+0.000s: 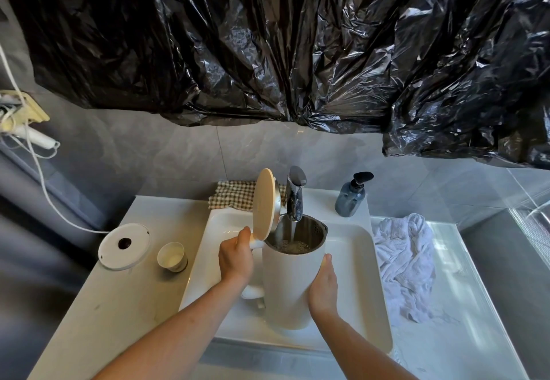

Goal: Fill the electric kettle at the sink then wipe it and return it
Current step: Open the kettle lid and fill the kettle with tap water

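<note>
while water runs from the faucet (294, 198), i see the kettle (290, 284) upright at lower centre, lid (263, 205) open leftward, my left hand (236, 256) gripping its handle, my right hand (323, 286) flat against its side.

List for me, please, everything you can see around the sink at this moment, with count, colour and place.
White electric kettle: one, white, held in the sink under the tap, cream lid open
Chrome tap: one, silver, behind the basin, water running into the kettle
White sink: one, white, centre
Round kettle base: one, white, counter left
Small paper cup: one, white, beside the base
Checked cloth: one, brown and cream, behind the basin
Pump bottle: one, grey-blue, black pump, right of the tap
Crumpled towel: one, white, counter right
Black plastic sheeting: black, on the wall above
Left hand: on the kettle handle
Right hand: against the kettle's right side
</note>
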### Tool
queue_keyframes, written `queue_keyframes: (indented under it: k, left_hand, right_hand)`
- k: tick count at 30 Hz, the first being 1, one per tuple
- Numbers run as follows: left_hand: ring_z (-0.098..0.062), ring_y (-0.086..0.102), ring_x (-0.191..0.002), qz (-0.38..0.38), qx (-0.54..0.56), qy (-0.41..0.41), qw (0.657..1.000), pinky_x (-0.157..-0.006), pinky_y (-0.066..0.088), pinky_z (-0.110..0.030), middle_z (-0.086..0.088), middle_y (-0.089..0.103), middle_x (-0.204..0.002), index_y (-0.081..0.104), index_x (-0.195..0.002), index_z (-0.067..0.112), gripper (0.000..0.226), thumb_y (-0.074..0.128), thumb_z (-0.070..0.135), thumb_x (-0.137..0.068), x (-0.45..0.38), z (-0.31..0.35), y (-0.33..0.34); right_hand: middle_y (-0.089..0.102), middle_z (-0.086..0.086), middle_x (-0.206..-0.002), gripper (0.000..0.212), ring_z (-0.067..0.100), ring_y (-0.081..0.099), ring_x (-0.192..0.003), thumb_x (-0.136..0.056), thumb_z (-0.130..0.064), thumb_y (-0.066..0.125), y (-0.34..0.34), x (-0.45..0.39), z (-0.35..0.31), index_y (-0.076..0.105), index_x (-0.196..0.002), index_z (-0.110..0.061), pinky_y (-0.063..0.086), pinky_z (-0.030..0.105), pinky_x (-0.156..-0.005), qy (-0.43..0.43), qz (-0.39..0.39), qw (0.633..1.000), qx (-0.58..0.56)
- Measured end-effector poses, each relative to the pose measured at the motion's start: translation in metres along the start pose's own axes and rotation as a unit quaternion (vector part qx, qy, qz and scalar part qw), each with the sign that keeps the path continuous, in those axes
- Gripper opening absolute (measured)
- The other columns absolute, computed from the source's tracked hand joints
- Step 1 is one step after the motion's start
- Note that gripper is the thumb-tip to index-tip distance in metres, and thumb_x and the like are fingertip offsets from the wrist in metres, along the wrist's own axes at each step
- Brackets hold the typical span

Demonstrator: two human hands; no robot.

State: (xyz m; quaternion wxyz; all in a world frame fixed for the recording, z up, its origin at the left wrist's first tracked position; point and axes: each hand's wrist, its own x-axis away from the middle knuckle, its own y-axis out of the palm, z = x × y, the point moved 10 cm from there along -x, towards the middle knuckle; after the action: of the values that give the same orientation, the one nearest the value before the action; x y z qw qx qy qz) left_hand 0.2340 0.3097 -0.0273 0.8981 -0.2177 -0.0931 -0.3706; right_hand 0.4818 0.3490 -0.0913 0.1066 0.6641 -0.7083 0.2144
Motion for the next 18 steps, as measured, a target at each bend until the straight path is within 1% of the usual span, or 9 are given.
queue_keyframes:
  k: [2,4,7,10,13,15,16,18]
  left_hand:
    - [-0.020,0.059,-0.071,-0.001,-0.002,0.000,1.000,-0.068,0.043,-0.033,-0.006,0.061,-0.069,0.066,-0.074,0.008,0.045,0.045,0.034,-0.103,0.000,0.000,0.000]
    - [-0.020,0.058,-0.071,-0.001,-0.005,0.000,1.000,-0.071,0.043,-0.034,-0.007,0.061,-0.070,0.066,-0.075,0.007,0.044,0.045,0.034,-0.104,0.000,0.000,0.001]
    - [-0.020,0.059,-0.071,0.000,-0.002,0.002,1.000,-0.068,0.041,-0.032,-0.007,0.063,-0.071,0.068,-0.077,0.006,0.044,0.045,0.033,-0.104,0.001,0.001,0.000]
    - [-0.020,0.058,-0.071,0.000,-0.006,0.006,1.000,-0.062,0.040,-0.031,-0.007,0.063,-0.070,0.068,-0.077,0.005,0.045,0.044,0.032,-0.104,0.001,0.002,0.000]
    - [-0.020,0.057,-0.069,0.007,0.001,0.007,1.000,-0.059,0.039,-0.029,-0.007,0.061,-0.067,0.066,-0.074,0.004,0.046,0.045,0.031,-0.104,0.001,0.003,-0.002]
    - [-0.019,0.057,-0.069,0.007,0.003,0.011,1.000,-0.058,0.040,-0.027,-0.007,0.062,-0.068,0.068,-0.076,0.002,0.046,0.046,0.031,-0.104,0.001,0.004,-0.001]
    - [-0.019,0.058,-0.069,0.006,0.004,0.011,1.000,-0.058,0.040,-0.027,-0.007,0.062,-0.068,0.069,-0.078,0.002,0.046,0.045,0.031,-0.104,0.002,0.004,-0.001]
    - [-0.019,0.058,-0.069,0.006,0.008,0.009,1.000,-0.059,0.040,-0.027,-0.007,0.062,-0.068,0.069,-0.078,0.001,0.046,0.046,0.032,-0.104,0.001,0.003,-0.001]
  right_hand:
    - [0.071,-0.003,-0.116,0.064,0.019,0.062,-0.115,-0.096,-0.062,0.018,0.000,-0.001,0.002,0.067,-0.114,-0.027,0.041,0.048,-0.111,0.000,0.000,1.000,-0.005]
    - [0.070,-0.002,-0.123,0.071,0.020,0.060,-0.121,-0.092,-0.067,0.017,0.000,-0.002,0.005,0.066,-0.121,-0.027,0.038,0.049,-0.114,0.006,0.004,1.000,0.000]
    - [0.068,0.000,-0.128,0.075,0.021,0.058,-0.125,-0.091,-0.069,0.015,0.001,-0.005,0.009,0.064,-0.125,-0.024,0.037,0.052,-0.116,0.009,0.008,1.000,0.002]
    - [0.068,-0.002,-0.129,0.072,0.020,0.058,-0.126,-0.093,-0.068,0.016,0.001,-0.004,0.009,0.065,-0.126,-0.026,0.037,0.048,-0.116,0.013,0.006,1.000,-0.002]
    - [0.070,-0.004,-0.118,0.060,0.019,0.061,-0.118,-0.102,-0.056,0.017,0.000,-0.001,0.001,0.067,-0.117,-0.026,0.040,0.040,-0.106,-0.005,-0.002,1.000,-0.004]
    - [0.068,-0.005,-0.121,0.060,0.018,0.059,-0.120,-0.102,-0.056,0.017,0.000,0.000,-0.001,0.066,-0.120,-0.027,0.038,0.037,-0.106,-0.011,-0.005,1.000,-0.002]
    - [0.068,-0.005,-0.122,0.062,0.018,0.059,-0.121,-0.099,-0.058,0.016,0.000,-0.001,-0.001,0.066,-0.122,-0.028,0.037,0.038,-0.108,-0.014,-0.005,1.000,-0.002]
    - [0.068,-0.004,-0.126,0.071,0.018,0.058,-0.123,-0.093,-0.065,0.015,0.001,-0.003,0.002,0.065,-0.125,-0.027,0.038,0.043,-0.113,-0.011,-0.002,1.000,0.006]
